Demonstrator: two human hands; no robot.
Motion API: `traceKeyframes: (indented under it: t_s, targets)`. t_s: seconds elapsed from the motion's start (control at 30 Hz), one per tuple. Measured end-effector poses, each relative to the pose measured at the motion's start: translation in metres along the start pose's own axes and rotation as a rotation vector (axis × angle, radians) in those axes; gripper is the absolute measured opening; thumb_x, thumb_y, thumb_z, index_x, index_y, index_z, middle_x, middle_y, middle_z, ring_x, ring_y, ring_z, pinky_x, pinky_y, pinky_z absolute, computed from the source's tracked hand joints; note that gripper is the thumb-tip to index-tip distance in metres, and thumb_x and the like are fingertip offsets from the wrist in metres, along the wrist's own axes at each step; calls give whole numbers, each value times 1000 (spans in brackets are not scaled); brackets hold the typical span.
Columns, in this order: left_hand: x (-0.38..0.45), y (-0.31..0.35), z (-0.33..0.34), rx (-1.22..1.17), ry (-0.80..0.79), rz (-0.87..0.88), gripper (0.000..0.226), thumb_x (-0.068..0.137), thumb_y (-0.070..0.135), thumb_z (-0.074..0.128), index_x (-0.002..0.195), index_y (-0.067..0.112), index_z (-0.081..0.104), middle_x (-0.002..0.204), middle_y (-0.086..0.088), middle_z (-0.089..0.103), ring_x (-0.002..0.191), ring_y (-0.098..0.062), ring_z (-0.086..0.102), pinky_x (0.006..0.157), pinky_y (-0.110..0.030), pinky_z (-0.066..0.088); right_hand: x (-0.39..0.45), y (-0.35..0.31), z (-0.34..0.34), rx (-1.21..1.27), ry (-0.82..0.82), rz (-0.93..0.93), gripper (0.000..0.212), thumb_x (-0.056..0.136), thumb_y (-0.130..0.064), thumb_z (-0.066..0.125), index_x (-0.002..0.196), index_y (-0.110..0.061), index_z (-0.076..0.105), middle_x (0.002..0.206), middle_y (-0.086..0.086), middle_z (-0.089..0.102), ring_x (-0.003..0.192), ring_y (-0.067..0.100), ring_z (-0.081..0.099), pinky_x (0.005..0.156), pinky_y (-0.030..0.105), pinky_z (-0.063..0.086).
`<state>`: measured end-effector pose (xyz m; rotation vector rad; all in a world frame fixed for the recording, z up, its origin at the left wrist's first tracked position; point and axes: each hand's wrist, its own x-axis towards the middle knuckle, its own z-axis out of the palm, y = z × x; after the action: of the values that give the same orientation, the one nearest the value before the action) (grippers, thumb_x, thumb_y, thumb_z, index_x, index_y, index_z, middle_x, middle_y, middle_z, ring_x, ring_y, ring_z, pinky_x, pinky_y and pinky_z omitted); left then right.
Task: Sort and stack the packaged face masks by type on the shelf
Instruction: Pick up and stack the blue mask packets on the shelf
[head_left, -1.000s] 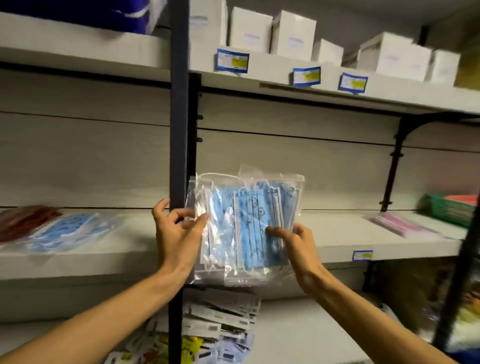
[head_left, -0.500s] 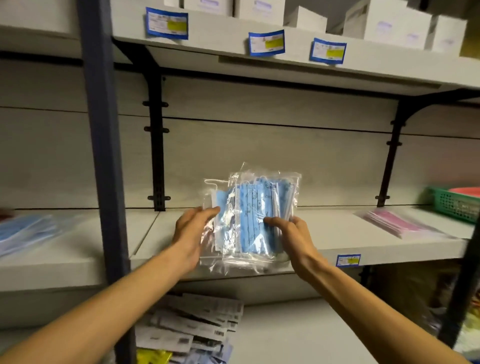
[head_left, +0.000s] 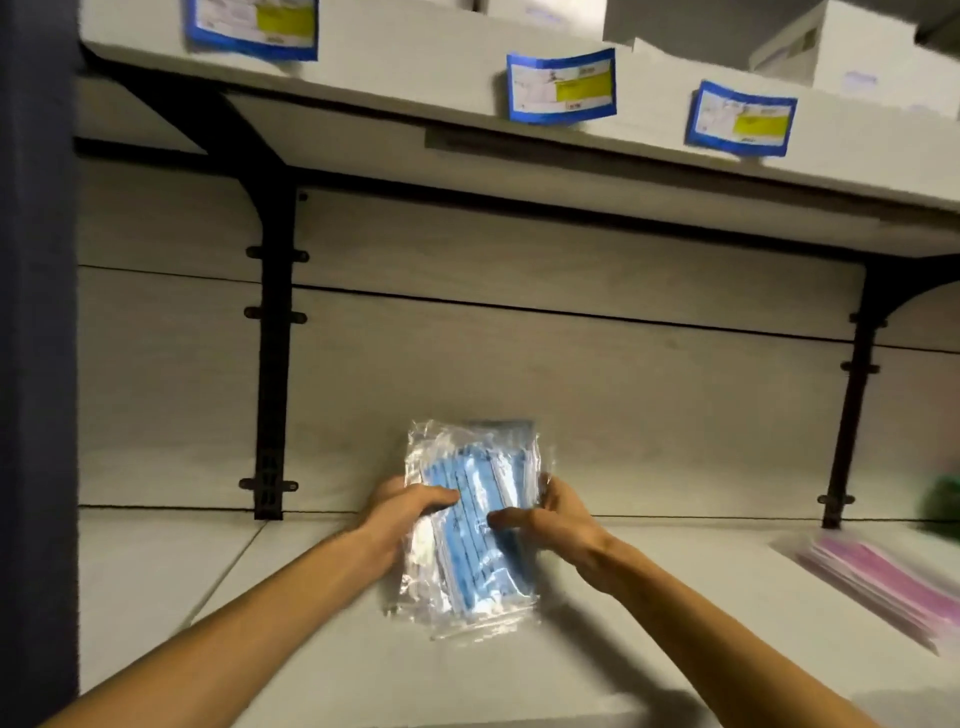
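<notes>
1. Held between both hands over the pale grey flat shelf board (head_left: 322, 670): a bundle of clear crinkly plastic packets of pleated light-blue face masks (head_left: 470, 525), glossy and wrinkled, tilted with its near end low against the board; whether touching the board, could not be told.
2. Left hand (head_left: 400, 512) at the bundle's left edge, thumb laid across the front film, fingers curled behind and mostly hidden.
3. Right hand (head_left: 550, 519) at the bundle's right edge, thumb pressed on the blue pleats, fingers wrapped round the back.
4. Well to the right of the bundle, flat on the same board: a blurred stack of clear packets of pink face masks (head_left: 883, 582), thin and rectangular.
5. Beyond those, at the picture's right edge, far right of the bundle: a green blur (head_left: 943, 501), shape not told.
6. Behind the bundle to the left: a black metal upright bracket (head_left: 272, 364) with a curved arm; a matching black bracket (head_left: 852, 395) behind and to the right.
7. Above the bundle: the front edge of a pale upper shelf (head_left: 415, 62) bearing blue-bordered paper price labels with yellow patches (head_left: 563, 85), print unreadable, and white cardboard boxes (head_left: 857, 44) on top.
8. Far left of the bundle: a dark blue-grey vertical post (head_left: 36, 364), blocking that side.
</notes>
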<state>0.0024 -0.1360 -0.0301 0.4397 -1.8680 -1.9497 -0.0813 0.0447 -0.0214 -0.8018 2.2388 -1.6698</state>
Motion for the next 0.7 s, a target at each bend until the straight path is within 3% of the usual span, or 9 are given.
traceKeyframes:
  t_s: [0.07, 0.13, 0.2, 0.3, 0.4, 0.5, 0.57, 0.63, 0.7]
  targets:
    - [10, -11, -7, -30, 21, 17, 24, 82, 8, 77, 104, 2, 70, 99, -11, 77, 90, -23, 72, 73, -25, 50, 11, 6, 7, 41, 20, 1, 62, 75, -27, 87, 120, -17, 46, 111, 6, 64, 91, 20, 70, 65, 24, 56]
    - [14, -19, -10, -56, -34, 19, 29, 85, 12, 75, 112, 4, 69, 100, -11, 78, 93, -27, 75, 78, -31, 56, 17, 15, 18, 246, 58, 60, 57, 78, -14, 85, 122, -9, 50, 107, 15, 68, 81, 25, 75, 63, 33, 61]
    - [17, -23, -9, -34, -114, 17, 29, 88, 19, 73, 115, 8, 68, 101, -9, 78, 92, -25, 76, 73, -29, 59, 16, 17, 23, 396, 74, 116, 51, 82, -5, 79, 124, -4, 50, 100, 21, 71, 73, 30, 76, 57, 40, 62]
    - [18, -21, -6, 56, -184, -15, 32, 92, 38, 64, 112, 13, 71, 104, -7, 78, 98, -24, 74, 90, -39, 52, 14, 16, 16, 441, 34, 132, 47, 89, -3, 71, 130, -1, 47, 93, 21, 74, 68, 29, 75, 51, 33, 59]
    - [19, -23, -6, 50, -191, -22, 30, 95, 37, 53, 100, 14, 71, 97, -5, 77, 95, -21, 72, 95, -38, 44, 14, 18, 5, 416, 12, 153, 44, 94, -9, 66, 131, 2, 44, 108, 28, 70, 73, 28, 75, 53, 31, 59]
    - [17, -25, -9, 19, -143, -33, 23, 91, 31, 56, 95, 11, 67, 101, -7, 70, 99, -22, 64, 84, -35, 41, 17, 21, 2, 363, 39, 188, 36, 99, -16, 60, 127, 1, 46, 120, 31, 64, 80, 28, 69, 54, 30, 60]
    - [17, -27, -11, 22, -126, -33, 28, 87, 28, 61, 103, 6, 65, 105, -5, 68, 106, -22, 60, 84, -36, 39, 19, 24, 2, 353, 39, 198, 29, 101, -16, 56, 122, 2, 48, 110, 27, 68, 65, 20, 71, 47, 27, 55]
    - [18, -28, -13, 18, -122, -17, 34, 83, 25, 67, 110, 4, 62, 111, -4, 67, 109, -19, 59, 86, -34, 41, 20, 27, -1, 326, 50, 172, 23, 102, -16, 55, 113, 4, 52, 86, 16, 70, 53, 14, 68, 46, 24, 52]
    - [17, -28, -15, 1, -115, -12, 32, 82, 22, 71, 109, 10, 61, 106, 1, 69, 102, -10, 59, 74, -28, 38, 23, 31, -7, 235, 69, 143, 22, 102, -18, 55, 108, 3, 58, 79, 13, 68, 63, 20, 66, 55, 31, 54]
